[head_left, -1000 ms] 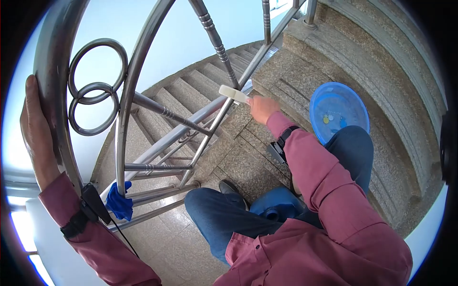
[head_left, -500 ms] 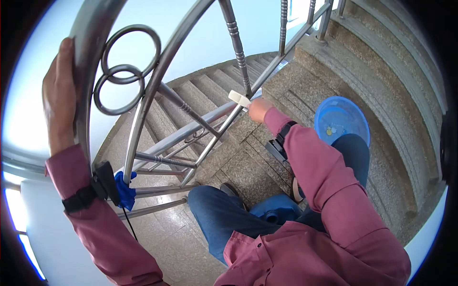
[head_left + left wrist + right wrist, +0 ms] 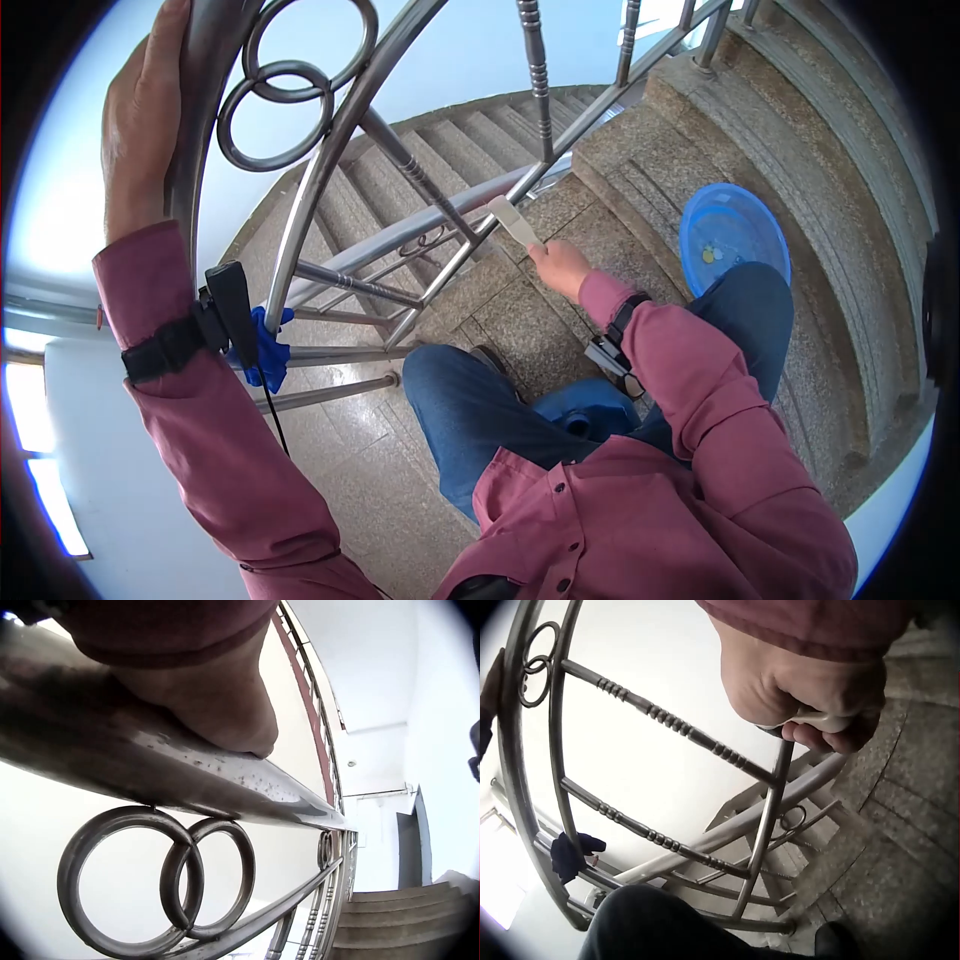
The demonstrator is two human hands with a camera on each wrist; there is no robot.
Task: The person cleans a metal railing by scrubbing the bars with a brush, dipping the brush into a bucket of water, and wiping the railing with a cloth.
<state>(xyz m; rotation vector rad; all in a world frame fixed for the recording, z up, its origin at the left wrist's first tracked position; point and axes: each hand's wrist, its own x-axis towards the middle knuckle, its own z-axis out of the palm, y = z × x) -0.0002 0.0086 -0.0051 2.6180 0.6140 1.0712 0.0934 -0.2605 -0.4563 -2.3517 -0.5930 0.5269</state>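
Observation:
My left hand (image 3: 140,130) rests on the thick metal handrail (image 3: 205,110), its visible finger lying straight along the rail. The left wrist view shows the heel of that hand pressed on the rail's top (image 3: 225,765), above two interlocked rings. The right hand (image 3: 562,268) grips the handle of a pale, flat-headed brush (image 3: 514,222). The brush head overlaps the lower slanting metal bar (image 3: 520,187) of the railing in the head view. Curled fingers (image 3: 840,739) close round the pale handle in the right wrist view, where the head is hidden behind the hand.
A blue basin (image 3: 735,235) stands on the steps beside my knee. Blue cloth (image 3: 270,352) hangs on the railing at lower left. Between my legs sits a blue plastic container (image 3: 590,408) with a dark round opening. Stone stairs (image 3: 440,165) curve down beyond the railing.
The view has shifted, with the railing now farther right. My right hand has drawn slightly back toward me with the brush, whose head now points up-left. The left hand stays on the handrail.

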